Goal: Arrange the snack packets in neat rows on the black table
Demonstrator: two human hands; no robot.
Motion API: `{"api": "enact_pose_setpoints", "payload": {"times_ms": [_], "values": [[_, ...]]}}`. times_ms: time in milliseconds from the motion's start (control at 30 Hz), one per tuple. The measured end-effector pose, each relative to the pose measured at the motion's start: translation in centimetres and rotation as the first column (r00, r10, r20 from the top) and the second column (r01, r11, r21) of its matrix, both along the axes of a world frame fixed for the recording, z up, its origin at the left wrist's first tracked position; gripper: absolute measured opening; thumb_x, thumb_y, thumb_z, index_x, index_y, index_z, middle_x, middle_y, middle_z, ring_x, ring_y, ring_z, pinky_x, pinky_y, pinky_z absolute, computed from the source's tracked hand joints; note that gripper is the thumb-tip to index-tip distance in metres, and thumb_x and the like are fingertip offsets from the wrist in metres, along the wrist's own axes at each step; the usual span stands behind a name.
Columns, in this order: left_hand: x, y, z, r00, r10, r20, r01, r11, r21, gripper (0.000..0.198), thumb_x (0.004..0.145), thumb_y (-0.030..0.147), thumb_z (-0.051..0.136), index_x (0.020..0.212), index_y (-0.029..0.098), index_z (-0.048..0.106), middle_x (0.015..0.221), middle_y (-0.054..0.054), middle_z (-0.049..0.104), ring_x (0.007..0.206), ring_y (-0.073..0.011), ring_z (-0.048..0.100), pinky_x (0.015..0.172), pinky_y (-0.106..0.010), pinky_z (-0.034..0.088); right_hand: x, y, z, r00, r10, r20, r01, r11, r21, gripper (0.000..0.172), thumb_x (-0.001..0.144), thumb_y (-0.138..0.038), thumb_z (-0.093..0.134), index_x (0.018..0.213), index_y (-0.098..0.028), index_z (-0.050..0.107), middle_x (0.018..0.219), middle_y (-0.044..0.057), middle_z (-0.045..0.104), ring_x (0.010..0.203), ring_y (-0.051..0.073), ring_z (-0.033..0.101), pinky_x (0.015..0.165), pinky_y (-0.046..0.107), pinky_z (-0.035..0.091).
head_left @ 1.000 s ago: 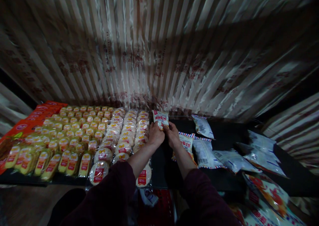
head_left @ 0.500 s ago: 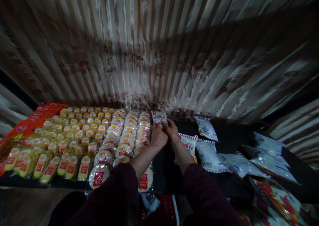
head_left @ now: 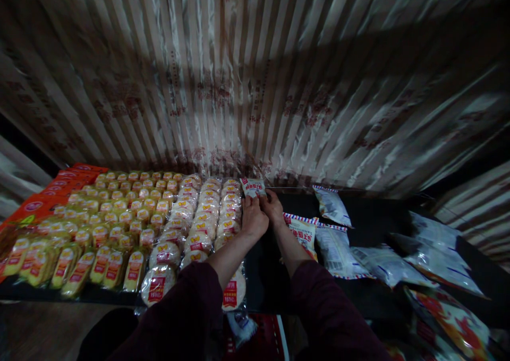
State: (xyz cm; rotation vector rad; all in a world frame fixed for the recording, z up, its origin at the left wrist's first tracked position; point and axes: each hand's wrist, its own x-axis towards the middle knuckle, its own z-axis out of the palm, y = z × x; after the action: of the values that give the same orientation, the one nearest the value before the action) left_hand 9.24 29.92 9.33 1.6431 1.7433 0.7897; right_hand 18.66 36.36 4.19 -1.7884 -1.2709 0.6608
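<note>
A small white snack packet (head_left: 252,187) with red lettering lies at the back of the black shelf, beside the rightmost row of round packaged cakes (head_left: 229,212). My left hand (head_left: 254,217) has its fingers closed on the packet's near edge. Beside it, my right hand (head_left: 272,208) is also closed at the packet's near right corner, its fingertips partly hidden. The two hands almost touch. A similar packet with red lettering (head_left: 303,234) lies just right of my right forearm.
Yellow packaged cakes (head_left: 119,217) fill the shelf's left side, with orange packaging (head_left: 59,188) beyond. Several white packets (head_left: 332,249) lie scattered on the right. A colourful bag (head_left: 450,318) sits at the front right. Printed striped sheeting (head_left: 239,85) rises behind the shelf.
Both hands stay at the packet with almost the same grip. The packet appears slightly further left and flatter; the view has shifted a little.
</note>
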Motion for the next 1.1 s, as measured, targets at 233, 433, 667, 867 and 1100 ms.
{"api": "enact_pose_setpoints", "payload": {"times_ms": [233, 433, 667, 867, 1100], "values": [[-0.1, 0.3, 0.2, 1.000, -0.003, -0.002, 0.003, 1.000, -0.001, 0.053, 0.079, 0.008, 0.042, 0.132, 0.005, 0.047, 0.143, -0.020, 0.039, 0.136, -0.0270, 0.032, 0.114, -0.035, 0.022, -0.2, -0.2, 0.8, 0.992, 0.114, 0.049, -0.113, 0.993, -0.023, 0.035, 0.077, -0.039, 0.056, 0.108, -0.026, 0.068, 0.102, 0.006, 0.070, 0.103, 0.025, 0.062, 0.096, 0.039, 0.043], [-0.3, 0.3, 0.5, 1.000, 0.008, -0.004, -0.009, 1.000, -0.010, 0.046, 0.079, 0.007, 0.042, 0.124, 0.008, 0.053, 0.138, -0.018, 0.045, 0.134, -0.0250, 0.035, 0.114, -0.034, 0.024, -0.2, -0.2, 0.7, 0.986, 0.147, 0.075, -0.147, 0.989, -0.002, 0.035, 0.078, -0.038, 0.056, 0.108, -0.025, 0.068, 0.109, 0.008, 0.068, 0.106, 0.026, 0.061, 0.096, 0.039, 0.042], [-0.3, 0.4, 0.4, 1.000, 0.001, 0.001, -0.001, 1.000, 0.027, 0.039, 0.084, 0.012, 0.040, 0.120, 0.006, 0.055, 0.134, -0.020, 0.049, 0.132, -0.0248, 0.039, 0.113, -0.033, 0.025, -0.2, -0.3, 0.0, 0.974, 0.134, 0.183, -0.142, 0.989, 0.029, 0.031, 0.076, -0.037, 0.062, 0.106, -0.028, 0.069, 0.106, 0.007, 0.068, 0.110, 0.026, 0.057, 0.103, 0.041, 0.033], [-0.1, 0.5, 0.2, 0.999, 0.011, -0.039, -0.009, 0.998, 0.058, 0.037, 0.090, 0.015, 0.035, 0.121, 0.014, 0.055, 0.131, -0.013, 0.054, 0.132, -0.0234, 0.039, 0.111, -0.037, 0.030, -0.5, 0.3, -2.4, 0.934, 0.070, 0.350, -0.161, 0.958, 0.237, 0.037, 0.083, -0.036, 0.050, 0.115, -0.020, 0.062, 0.119, 0.011, 0.064, 0.116, 0.025, 0.053, 0.103, 0.043, 0.035], [-0.2, 0.0, 0.7, 0.999, 0.026, -0.041, -0.022, 0.996, 0.086, 0.033, 0.091, 0.016, 0.036, 0.113, 0.014, 0.059, 0.125, -0.015, 0.057, 0.127, -0.0243, 0.045, 0.108, -0.039, 0.034, -0.3, 0.1, -2.7, 0.908, 0.047, 0.416, -0.218, 0.901, 0.376, 0.037, 0.084, -0.031, 0.047, 0.116, -0.019, 0.061, 0.127, 0.012, 0.058, 0.125, 0.027, 0.046, 0.104, 0.047, 0.038]]}}
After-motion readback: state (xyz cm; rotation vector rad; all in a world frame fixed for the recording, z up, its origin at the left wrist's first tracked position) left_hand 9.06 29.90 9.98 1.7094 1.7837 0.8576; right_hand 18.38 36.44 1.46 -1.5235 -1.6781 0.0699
